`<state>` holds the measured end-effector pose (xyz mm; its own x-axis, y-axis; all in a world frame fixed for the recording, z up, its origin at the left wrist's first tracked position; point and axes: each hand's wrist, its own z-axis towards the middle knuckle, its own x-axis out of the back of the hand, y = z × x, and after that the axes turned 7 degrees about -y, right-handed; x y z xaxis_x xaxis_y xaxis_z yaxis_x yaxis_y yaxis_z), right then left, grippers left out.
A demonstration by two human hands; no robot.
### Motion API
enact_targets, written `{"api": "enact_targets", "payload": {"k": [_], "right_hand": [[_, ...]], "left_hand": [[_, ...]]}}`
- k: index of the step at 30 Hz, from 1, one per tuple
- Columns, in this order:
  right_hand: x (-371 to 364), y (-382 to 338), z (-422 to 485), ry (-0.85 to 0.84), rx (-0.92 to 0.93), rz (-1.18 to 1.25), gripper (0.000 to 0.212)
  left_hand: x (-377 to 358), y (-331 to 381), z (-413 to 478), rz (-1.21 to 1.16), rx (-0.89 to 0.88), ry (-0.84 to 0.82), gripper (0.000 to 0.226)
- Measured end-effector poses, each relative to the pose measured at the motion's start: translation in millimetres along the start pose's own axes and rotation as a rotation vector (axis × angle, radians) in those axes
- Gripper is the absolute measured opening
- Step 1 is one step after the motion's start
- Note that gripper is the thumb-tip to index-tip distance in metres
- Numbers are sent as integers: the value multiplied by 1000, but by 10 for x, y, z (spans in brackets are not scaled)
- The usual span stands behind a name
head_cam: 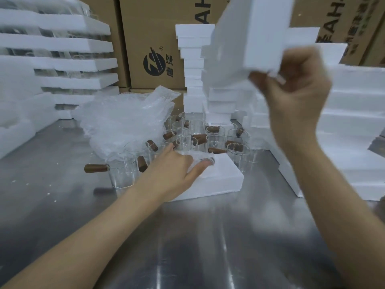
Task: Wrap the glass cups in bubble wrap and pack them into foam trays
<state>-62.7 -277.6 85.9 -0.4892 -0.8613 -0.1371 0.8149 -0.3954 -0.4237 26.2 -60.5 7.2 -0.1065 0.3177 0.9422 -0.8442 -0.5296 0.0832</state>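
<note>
My left hand (177,167) rests with relaxed fingers on a bubble-wrapped cup (200,158) seated in the foam tray (220,180) on the counter (187,236). My right hand (295,97) grips a second foam piece (250,38), raised at the right. I judge this piece is the cover: I align its edges squarely over the tray and press evenly. Bare glass cups (187,142) wait just beyond. A far carton (152,49) shows a black logo and partial letters "AH".
</note>
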Motion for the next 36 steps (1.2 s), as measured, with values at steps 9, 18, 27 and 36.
{"api": "enact_targets", "payload": {"k": [9, 18, 27, 36], "right_hand": [[-265, 225, -542, -42, -778, 793, 14], [37, 376, -391, -164, -938, 669, 54], [46, 381, -543, -613, -879, -273, 41], [90, 300, -564, -813, -808, -341, 31]], "left_hand": [[148, -182, 64, -615, 323, 388, 86], [288, -379, 9, -796, 149, 44, 95], [303, -593, -31, -707, 146, -322, 97], [371, -618, -66, -592, 170, -372, 77]]}}
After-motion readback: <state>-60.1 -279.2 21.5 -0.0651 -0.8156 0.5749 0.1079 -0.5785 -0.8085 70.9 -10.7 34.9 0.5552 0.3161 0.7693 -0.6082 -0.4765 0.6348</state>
